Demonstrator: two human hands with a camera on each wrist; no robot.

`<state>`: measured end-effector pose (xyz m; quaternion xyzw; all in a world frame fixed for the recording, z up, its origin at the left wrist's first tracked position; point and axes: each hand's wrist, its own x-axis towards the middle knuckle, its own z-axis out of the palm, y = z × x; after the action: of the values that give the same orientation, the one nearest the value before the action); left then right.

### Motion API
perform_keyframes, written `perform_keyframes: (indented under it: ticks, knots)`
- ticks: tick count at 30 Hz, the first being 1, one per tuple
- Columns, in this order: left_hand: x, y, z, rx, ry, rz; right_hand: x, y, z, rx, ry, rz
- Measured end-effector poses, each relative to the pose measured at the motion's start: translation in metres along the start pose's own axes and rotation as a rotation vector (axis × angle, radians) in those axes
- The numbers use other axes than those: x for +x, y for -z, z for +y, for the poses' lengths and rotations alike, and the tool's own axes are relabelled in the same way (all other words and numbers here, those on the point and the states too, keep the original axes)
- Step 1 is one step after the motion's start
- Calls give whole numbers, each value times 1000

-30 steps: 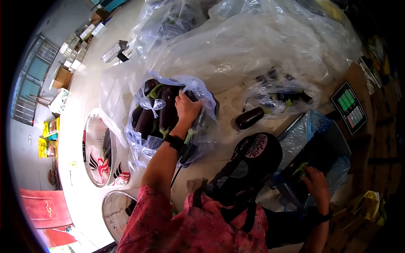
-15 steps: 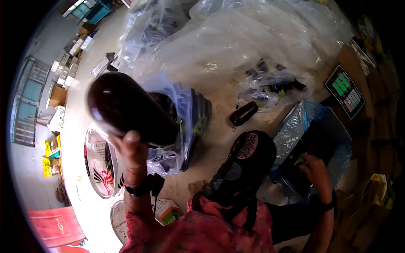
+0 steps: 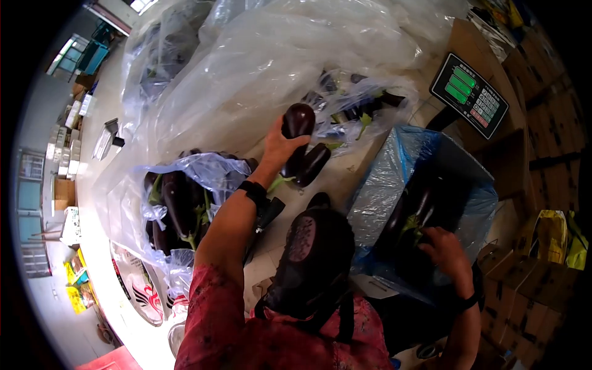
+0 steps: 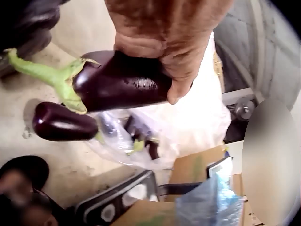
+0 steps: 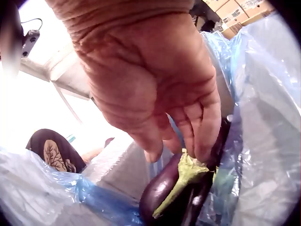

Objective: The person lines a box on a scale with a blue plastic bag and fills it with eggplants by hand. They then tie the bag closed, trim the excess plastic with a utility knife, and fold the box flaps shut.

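My left hand (image 3: 280, 148) grips a dark purple eggplant (image 3: 300, 117) near its rounded end, fingers and thumb wrapped round it. In the left wrist view, the green stem of this eggplant (image 4: 127, 84) points away from the hand. Close beside it, a second eggplant (image 3: 313, 165) lies on the floor. My right hand (image 3: 450, 256) hangs inside a box lined with blue plastic (image 3: 385, 179). There its relaxed fingertips touch the green cap of an eggplant (image 5: 162, 188), thumb apart. More eggplants fill an opened clear bag (image 3: 176, 203) left of the left arm.
A scale display (image 3: 470, 92) with lit green digits stands behind the box. Another clear bag (image 3: 364, 102) with eggplants lies at the back, before large plastic sheeting (image 3: 246, 68). A dark patterned shoe (image 3: 302, 240) is between the arms. Cardboard boxes (image 3: 518, 302) stack at right.
My left hand has lifted an eggplant out of the opened bag and carried it rightward, beside the one on the floor. The right hand stays in the lined box. The head view has shifted.
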<state>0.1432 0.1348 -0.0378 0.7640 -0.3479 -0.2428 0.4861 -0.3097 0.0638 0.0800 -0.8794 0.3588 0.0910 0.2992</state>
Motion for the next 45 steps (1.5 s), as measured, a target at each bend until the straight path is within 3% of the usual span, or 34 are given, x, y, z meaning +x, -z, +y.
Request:
perform_keyframes:
  ticks: [4,14,17,20,22,24,26,28,31,34,35,36,38,40,45]
  knots:
    - [36,-21,-101,235,-155,9,5,-10,14,13,-44,-48]
    - [39,-69,-176,461,49,48,28,-13,2,15,-148,-100]
    - [24,-80,-198,549,-137,219,31,-12,-6,-15,-130,-93]
    - [-13,-71,-160,331,60,145,30,-17,-9,-24,-98,-61]
    - [-53,-58,-107,-223,247,28,30,-19,-9,-14,-82,-33]
    - [-96,-30,-31,-504,321,-124,28,-20,-7,10,-75,-6]
    - [-131,14,23,-330,266,-256,27,-25,0,53,-47,28]
    - [-169,52,69,-343,294,-116,28,-28,7,91,-15,55]
    - [-207,123,92,-115,55,232,29,-29,11,181,3,93]
    - [-225,193,91,216,-1,500,32,-30,9,292,-7,120]
    - [-232,213,66,216,-9,595,32,-32,15,294,0,114]
    - [-240,229,54,297,81,632,32,-34,21,296,3,112]
    - [-265,255,13,582,133,509,32,-37,27,277,11,110]
    - [-283,241,7,781,-7,354,32,-35,29,222,14,101]
    - [-271,213,7,797,-85,329,33,-32,26,199,-5,60]
